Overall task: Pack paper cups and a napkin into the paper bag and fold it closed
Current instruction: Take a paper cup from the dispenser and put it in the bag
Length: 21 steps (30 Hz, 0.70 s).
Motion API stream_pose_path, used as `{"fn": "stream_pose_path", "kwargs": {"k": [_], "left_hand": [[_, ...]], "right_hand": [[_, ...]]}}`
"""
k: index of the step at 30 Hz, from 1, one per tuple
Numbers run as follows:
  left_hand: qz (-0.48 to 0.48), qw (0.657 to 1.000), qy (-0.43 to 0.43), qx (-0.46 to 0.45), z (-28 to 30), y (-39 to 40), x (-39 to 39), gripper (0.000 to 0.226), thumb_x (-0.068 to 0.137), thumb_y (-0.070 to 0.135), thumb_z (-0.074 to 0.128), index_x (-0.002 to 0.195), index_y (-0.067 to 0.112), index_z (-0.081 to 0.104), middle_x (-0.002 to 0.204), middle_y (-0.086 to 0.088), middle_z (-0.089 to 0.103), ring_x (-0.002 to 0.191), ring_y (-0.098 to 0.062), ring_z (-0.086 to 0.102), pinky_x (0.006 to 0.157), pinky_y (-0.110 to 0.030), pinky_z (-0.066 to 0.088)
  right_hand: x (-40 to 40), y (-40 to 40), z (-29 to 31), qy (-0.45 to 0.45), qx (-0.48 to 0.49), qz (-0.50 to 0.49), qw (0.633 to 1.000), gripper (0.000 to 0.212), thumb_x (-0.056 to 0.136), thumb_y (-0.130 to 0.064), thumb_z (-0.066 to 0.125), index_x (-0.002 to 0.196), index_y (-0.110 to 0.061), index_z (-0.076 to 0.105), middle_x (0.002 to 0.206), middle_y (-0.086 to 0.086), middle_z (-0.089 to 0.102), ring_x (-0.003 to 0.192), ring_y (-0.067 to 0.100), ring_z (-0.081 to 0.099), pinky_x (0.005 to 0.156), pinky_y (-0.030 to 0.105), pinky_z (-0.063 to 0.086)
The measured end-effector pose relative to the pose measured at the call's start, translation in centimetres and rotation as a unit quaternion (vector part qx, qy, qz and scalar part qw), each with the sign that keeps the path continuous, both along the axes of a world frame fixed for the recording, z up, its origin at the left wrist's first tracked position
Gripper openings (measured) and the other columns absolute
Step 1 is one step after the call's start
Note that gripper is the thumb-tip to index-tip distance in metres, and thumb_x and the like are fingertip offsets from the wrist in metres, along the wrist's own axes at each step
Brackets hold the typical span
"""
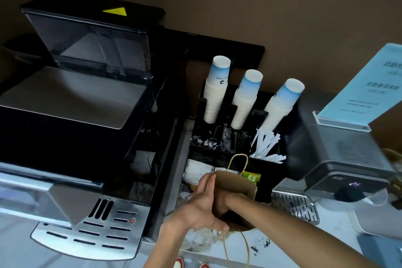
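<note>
Standing on the table point(339, 237) in front of the black organizer point(269, 172), the paper bag point(236, 187) has its mouth open toward the camera. The left hand point(204, 206) grips the bag's left edge, fingers closed on the paper. The right hand point(221, 202) is sunk inside the bag past the wrist; whether it is spread or holding anything cannot be told.

Progress, as judged: packing is at an early or middle stage. The bag's contents are hidden, so no cup or napkin can be confirmed inside. The top is not folded; that step remains.

Count:
- Paper bags: one, with two twine handles, one upright point(238, 164) at the far side, one hanging point(237, 250) toward the person.
- Stacks of paper cups: three, upside down in the organizer, left point(216, 89), middle point(245, 99), right point(280, 104).
- White wrapped sticks point(266, 146): a bundle, too many to count.
- Napkins: none identified with certainty.
- Machines: a coffee machine point(71, 102) left, a smaller dispenser point(339, 159) right.
</note>
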<state>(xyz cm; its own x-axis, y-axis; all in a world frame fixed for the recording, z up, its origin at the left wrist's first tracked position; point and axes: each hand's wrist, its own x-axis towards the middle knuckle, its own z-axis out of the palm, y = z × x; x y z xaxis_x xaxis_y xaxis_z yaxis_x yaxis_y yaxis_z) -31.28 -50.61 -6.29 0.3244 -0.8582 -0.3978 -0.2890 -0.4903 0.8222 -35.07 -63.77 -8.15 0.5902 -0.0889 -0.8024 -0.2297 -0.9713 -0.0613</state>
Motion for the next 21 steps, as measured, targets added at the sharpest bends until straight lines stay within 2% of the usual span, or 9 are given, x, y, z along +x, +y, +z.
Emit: {"fn": "stream_pose_path", "kwargs": {"k": [2, 4, 6, 7, 10, 13, 15, 17, 21], "left_hand": [[-0.002, 1.0, -0.002, 0.003, 0.0, 0.2, 0.2, 0.139, 0.066, 0.03, 0.087, 0.152, 0.024, -0.021, 0.155, 0.022, -0.03, 0.15, -0.013, 0.002, 0.109, -0.016, 0.019], [0.003, 1.0, 0.003, 0.006, -0.1, 0.4, 0.4, 0.14, 0.065, 0.031, 0.088, 0.152, 0.025, -0.022, 0.154, 0.023, -0.032, 0.15, -0.013, -0.001, 0.111, -0.018, 0.019], [0.007, 1.0, 0.011, 0.007, -0.2, 0.6, 0.6, 0.141, 0.063, 0.032, 0.088, 0.152, 0.028, -0.022, 0.153, 0.026, -0.032, 0.15, -0.013, -0.002, 0.112, -0.019, 0.019], [0.007, 1.0, 0.013, 0.007, -0.2, 0.7, 0.7, 0.142, 0.062, 0.032, 0.088, 0.151, 0.028, -0.022, 0.153, 0.026, -0.032, 0.15, -0.012, -0.003, 0.111, -0.019, 0.018], [0.002, 1.0, 0.012, 0.016, -0.2, 0.7, 1.0, 0.142, 0.062, 0.032, 0.088, 0.152, 0.027, -0.021, 0.155, 0.022, -0.03, 0.15, -0.012, -0.006, 0.111, -0.018, 0.015], [0.006, 1.0, 0.021, 0.014, -0.3, 0.7, 0.9, 0.142, 0.062, 0.031, 0.088, 0.152, 0.027, -0.021, 0.156, 0.021, -0.03, 0.15, -0.011, -0.007, 0.112, -0.018, 0.013], [0.01, 0.999, 0.027, 0.014, -0.3, 0.6, 0.8, 0.142, 0.061, 0.032, 0.089, 0.152, 0.028, -0.022, 0.155, 0.021, -0.031, 0.15, -0.011, -0.009, 0.112, -0.019, 0.014], [0.013, 0.999, 0.03, 0.016, -0.3, 0.5, 0.7, 0.144, 0.06, 0.035, 0.088, 0.151, 0.029, -0.023, 0.155, 0.022, -0.032, 0.149, -0.01, -0.009, 0.113, -0.019, 0.015], [0.017, 0.999, 0.03, 0.019, -0.4, 0.3, 0.7, 0.146, 0.058, 0.037, 0.088, 0.15, 0.03, -0.024, 0.152, 0.026, -0.034, 0.149, -0.01, -0.008, 0.11, -0.017, 0.018]], "right_hand": [[0.0, 1.5, -0.4, -0.029, -0.023, -0.027, 0.999, 0.074, 0.087, -0.01, 0.067, 0.15, -0.008, 0.029, 0.159, 0.013, 0.029, 0.148, 0.027, 0.025, 0.119, 0.035, 0.019], [1.1, 5.0, -0.6, 0.025, -0.173, 0.018, 0.984, 0.108, 0.07, -0.012, 0.081, 0.152, -0.004, 0.012, 0.16, 0.019, 0.012, 0.148, 0.036, 0.014, 0.119, 0.034, 0.018], [2.5, 8.9, 0.2, 0.137, -0.361, 0.128, 0.913, 0.142, 0.043, -0.021, 0.088, 0.147, -0.003, -0.007, 0.15, 0.026, -0.003, 0.141, 0.052, 0.002, 0.119, 0.053, 0.018], [3.2, 10.1, 0.6, 0.167, -0.384, 0.148, 0.896, 0.146, 0.039, -0.023, 0.09, 0.146, -0.006, -0.008, 0.147, 0.027, -0.003, 0.137, 0.058, 0.001, 0.115, 0.063, 0.02], [3.5, 10.1, -0.4, 0.17, -0.365, 0.134, 0.905, 0.14, 0.052, -0.036, 0.093, 0.147, -0.007, -0.006, 0.146, 0.025, -0.001, 0.136, 0.06, 0.002, 0.112, 0.067, 0.022], [2.7, 8.8, -1.6, 0.122, -0.315, 0.103, 0.936, 0.145, 0.042, -0.03, 0.093, 0.146, -0.009, -0.007, 0.144, 0.029, -0.001, 0.139, 0.057, 0.0, 0.115, 0.064, 0.02], [1.3, 6.5, -1.2, 0.027, -0.258, 0.042, 0.965, 0.12, 0.054, -0.022, 0.089, 0.147, -0.016, 0.014, 0.145, 0.031, 0.016, 0.14, 0.054, 0.016, 0.115, 0.06, 0.026], [-0.2, 3.1, -0.8, -0.038, -0.081, -0.064, 0.994, 0.067, 0.086, -0.013, 0.068, 0.146, -0.013, 0.037, 0.149, 0.022, 0.038, 0.138, 0.042, 0.037, 0.112, 0.051, 0.035], [-0.6, 1.6, -0.8, -0.079, 0.013, -0.054, 0.995, 0.073, 0.089, -0.021, 0.062, 0.152, -0.017, 0.025, 0.155, 0.01, 0.037, 0.141, 0.03, 0.039, 0.114, 0.047, 0.03]]}}
